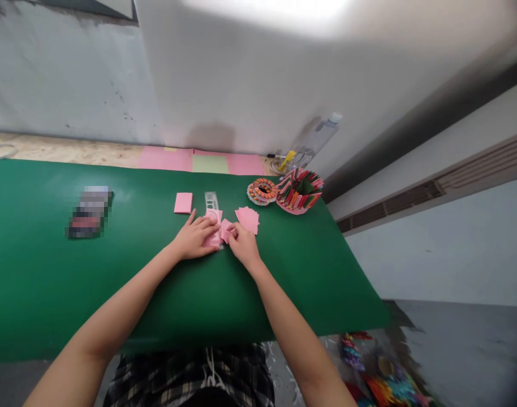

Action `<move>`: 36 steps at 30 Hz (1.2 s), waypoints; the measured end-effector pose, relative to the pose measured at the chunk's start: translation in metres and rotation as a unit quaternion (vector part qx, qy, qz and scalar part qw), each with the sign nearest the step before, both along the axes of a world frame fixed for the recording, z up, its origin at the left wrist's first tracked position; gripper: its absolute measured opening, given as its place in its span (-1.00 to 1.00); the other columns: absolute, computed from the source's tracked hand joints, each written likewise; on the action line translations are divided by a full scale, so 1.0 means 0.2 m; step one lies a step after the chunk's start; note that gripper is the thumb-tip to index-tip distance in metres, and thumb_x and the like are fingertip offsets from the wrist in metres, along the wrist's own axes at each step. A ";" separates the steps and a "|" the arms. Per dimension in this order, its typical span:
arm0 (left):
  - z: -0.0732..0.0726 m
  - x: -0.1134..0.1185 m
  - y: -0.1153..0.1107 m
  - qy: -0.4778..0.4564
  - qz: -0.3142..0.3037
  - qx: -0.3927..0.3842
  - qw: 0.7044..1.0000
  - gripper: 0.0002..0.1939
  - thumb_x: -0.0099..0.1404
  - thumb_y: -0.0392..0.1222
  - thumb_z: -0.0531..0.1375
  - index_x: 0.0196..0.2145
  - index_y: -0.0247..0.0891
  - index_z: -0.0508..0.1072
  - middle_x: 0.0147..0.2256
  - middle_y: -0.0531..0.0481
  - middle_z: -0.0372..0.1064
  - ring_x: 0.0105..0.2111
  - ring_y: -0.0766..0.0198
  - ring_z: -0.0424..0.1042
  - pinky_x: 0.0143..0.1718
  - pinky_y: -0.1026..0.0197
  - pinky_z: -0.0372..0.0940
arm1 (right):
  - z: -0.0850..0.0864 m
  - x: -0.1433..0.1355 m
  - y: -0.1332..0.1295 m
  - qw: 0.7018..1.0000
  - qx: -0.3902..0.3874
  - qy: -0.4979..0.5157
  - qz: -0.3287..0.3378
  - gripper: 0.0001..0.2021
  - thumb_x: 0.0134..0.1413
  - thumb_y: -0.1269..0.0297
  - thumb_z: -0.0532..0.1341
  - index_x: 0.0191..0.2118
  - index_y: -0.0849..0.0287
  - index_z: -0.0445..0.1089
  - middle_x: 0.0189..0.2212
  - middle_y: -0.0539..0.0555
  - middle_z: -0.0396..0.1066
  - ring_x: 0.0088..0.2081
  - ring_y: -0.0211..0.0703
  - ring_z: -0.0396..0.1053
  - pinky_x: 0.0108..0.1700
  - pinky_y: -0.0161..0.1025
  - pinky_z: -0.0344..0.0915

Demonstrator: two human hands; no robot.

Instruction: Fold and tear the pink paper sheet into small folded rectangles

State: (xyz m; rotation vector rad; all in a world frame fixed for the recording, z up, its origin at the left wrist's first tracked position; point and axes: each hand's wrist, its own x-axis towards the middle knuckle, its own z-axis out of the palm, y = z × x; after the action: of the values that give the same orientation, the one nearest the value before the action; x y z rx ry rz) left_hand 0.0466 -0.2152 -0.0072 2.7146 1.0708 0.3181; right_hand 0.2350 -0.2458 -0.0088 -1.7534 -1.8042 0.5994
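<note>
Pink paper [225, 231] is in the right hand's [237, 237] pinched grip, the clear ruler [211, 200] lying just beside it.

The only view looks from the person's head, forward and steeply down over the green tabletop [156, 294], at a moderate range; the pale wall [241, 79] fills the frame's top, the plaid clothing [186, 376] its bottom centre.

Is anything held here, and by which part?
The right hand appears to pinch a small pink paper piece by its right side; the left hand lies flat, pressing on the clear stencil ruler.
</note>
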 end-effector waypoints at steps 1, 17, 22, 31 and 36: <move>0.00 0.00 0.00 0.000 0.000 0.001 1.000 -0.39 0.24 0.18 0.07 0.14 -0.20 0.27 0.13 -0.14 0.23 0.15 0.01 0.16 0.25 -0.23 -0.35 | 0.00 0.00 -0.01 1.000 0.007 -0.022 0.003 -0.81 0.00 0.47 0.04 -0.31 0.19 0.37 -0.58 -0.02 0.39 -0.55 -0.25 0.30 -0.43 -0.37 0.13; 0.01 0.00 0.01 -0.018 -0.007 -0.003 1.000 -0.41 0.21 0.10 0.12 0.13 -0.22 0.29 0.11 -0.15 0.25 0.14 -0.03 0.16 0.25 -0.26 -0.35 | 0.30 0.21 -0.18 0.998 0.021 0.048 -0.019 -0.79 0.10 0.26 0.07 -0.17 0.18 0.32 -0.59 -0.04 0.36 -0.55 -0.23 0.35 -0.43 -0.34 0.21; 0.01 0.00 0.00 -0.009 -0.007 0.002 1.000 -0.41 0.22 0.10 0.10 0.13 -0.26 0.29 0.11 -0.17 0.25 0.13 -0.02 0.18 0.26 -0.25 -0.36 | 0.31 0.32 0.14 0.996 -0.004 0.065 -0.063 -0.82 0.02 0.31 0.10 -0.22 0.19 0.31 -0.63 -0.06 0.33 -0.56 -0.20 0.34 -0.40 -0.30 0.21; 0.00 -0.01 -0.02 -0.026 -0.040 0.040 0.998 -0.40 0.26 0.07 0.03 0.17 -0.30 0.22 0.16 -0.20 0.20 0.19 -0.01 0.11 0.27 -0.20 -0.31 | 0.17 0.32 0.17 0.963 -0.119 -0.194 -0.145 -0.51 0.01 0.28 0.16 0.11 0.17 0.19 -0.34 0.17 0.47 -0.27 0.03 0.42 -0.28 -0.18 0.22; 0.05 -0.05 -0.01 -0.102 0.099 0.120 0.982 -0.57 0.22 -0.06 0.06 0.00 -0.25 0.39 0.04 -0.17 0.31 0.13 0.03 0.20 0.26 -0.16 -0.14 | 0.22 0.29 0.16 0.951 -0.036 -0.202 -0.229 -0.37 -0.02 -0.01 0.20 0.15 0.15 0.14 -0.25 0.21 0.45 -0.27 0.07 0.42 -0.31 -0.15 0.23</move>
State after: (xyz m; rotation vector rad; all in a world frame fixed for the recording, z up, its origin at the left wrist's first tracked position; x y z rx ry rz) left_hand 0.0371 -0.2177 0.0020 2.7004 1.3191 0.7891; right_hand 0.2924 -0.2136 0.0348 -2.3777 -1.5385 0.1182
